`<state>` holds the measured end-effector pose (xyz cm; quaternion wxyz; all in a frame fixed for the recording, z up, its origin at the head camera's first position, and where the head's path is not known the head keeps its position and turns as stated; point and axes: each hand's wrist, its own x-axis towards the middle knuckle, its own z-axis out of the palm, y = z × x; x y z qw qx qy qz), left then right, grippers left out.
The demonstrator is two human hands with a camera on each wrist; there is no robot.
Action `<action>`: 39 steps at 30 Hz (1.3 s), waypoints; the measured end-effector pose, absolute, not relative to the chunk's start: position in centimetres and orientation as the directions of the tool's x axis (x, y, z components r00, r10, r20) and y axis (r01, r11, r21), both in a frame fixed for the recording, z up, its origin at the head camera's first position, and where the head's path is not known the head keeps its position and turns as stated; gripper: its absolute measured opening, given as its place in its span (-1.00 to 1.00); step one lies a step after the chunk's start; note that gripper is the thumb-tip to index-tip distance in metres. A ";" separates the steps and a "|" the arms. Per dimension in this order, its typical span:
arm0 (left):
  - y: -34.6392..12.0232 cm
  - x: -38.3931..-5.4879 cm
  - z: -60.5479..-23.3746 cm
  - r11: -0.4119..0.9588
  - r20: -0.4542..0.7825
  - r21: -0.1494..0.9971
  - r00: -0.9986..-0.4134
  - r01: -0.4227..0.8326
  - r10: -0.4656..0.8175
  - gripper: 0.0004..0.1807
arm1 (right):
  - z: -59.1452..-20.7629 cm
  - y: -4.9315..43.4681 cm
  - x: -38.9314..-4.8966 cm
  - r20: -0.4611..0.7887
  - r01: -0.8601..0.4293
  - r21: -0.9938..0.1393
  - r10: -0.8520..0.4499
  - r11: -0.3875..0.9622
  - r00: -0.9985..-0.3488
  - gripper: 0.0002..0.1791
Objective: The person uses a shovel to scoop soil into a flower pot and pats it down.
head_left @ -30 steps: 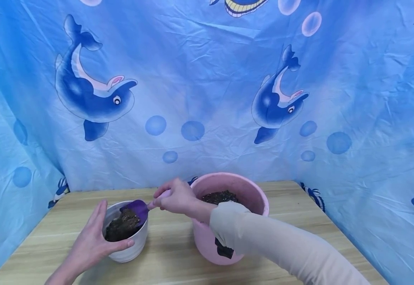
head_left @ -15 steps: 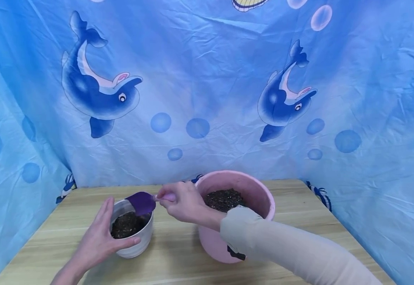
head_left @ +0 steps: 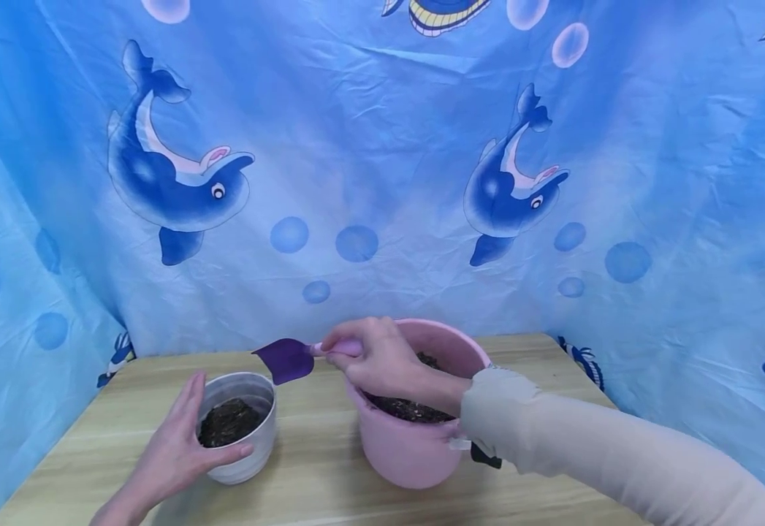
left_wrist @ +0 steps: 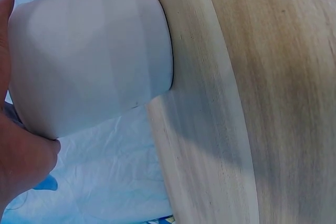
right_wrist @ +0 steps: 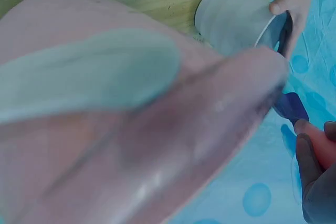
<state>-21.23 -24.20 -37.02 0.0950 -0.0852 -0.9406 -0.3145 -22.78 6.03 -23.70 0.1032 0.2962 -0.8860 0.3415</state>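
Observation:
My left hand [head_left: 174, 449] holds the white flower pot [head_left: 254, 449] at its rim, thumb on the near side and fingers at the far left. Dark soil [head_left: 229, 422] fills part of the pot. In the left wrist view the pot [left_wrist: 94, 61] stands on the table beside my thumb. My right hand [head_left: 389, 361] grips the pink handle of a small garden trowel, whose purple blade [head_left: 288, 361] points left, above and right of the pot. That hand is over the left side of a pink bucket [head_left: 408, 456] that has soil [head_left: 408, 410] in it.
The wooden table [head_left: 316, 467] carries both containers, bucket on the right. A blue curtain [head_left: 382, 183] with dolphins hangs behind and along both sides. A black piece [head_left: 485, 456] shows by the bucket, under my right sleeve [head_left: 573, 431].
My right hand has drawn the trowel up out of the pot and rightward toward the bucket. A clump of soil has left its blade. The left hand still holds the pot.

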 end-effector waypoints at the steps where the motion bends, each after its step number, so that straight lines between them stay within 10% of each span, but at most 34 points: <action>1: -24.3 -21.2 -37.1 0.788 0.232 0.575 -0.967 0.221 0.101 0.53 | -23.5 6.3 -22.7 0.388 -0.600 -0.547 -0.458 0.583 -0.800 -0.85; 39: -18.2 -22.4 -33.8 0.735 0.289 0.551 -0.917 0.394 0.275 0.47 | -23.0 19.4 -21.9 0.556 -0.548 -0.544 -0.216 0.635 -0.803 -0.87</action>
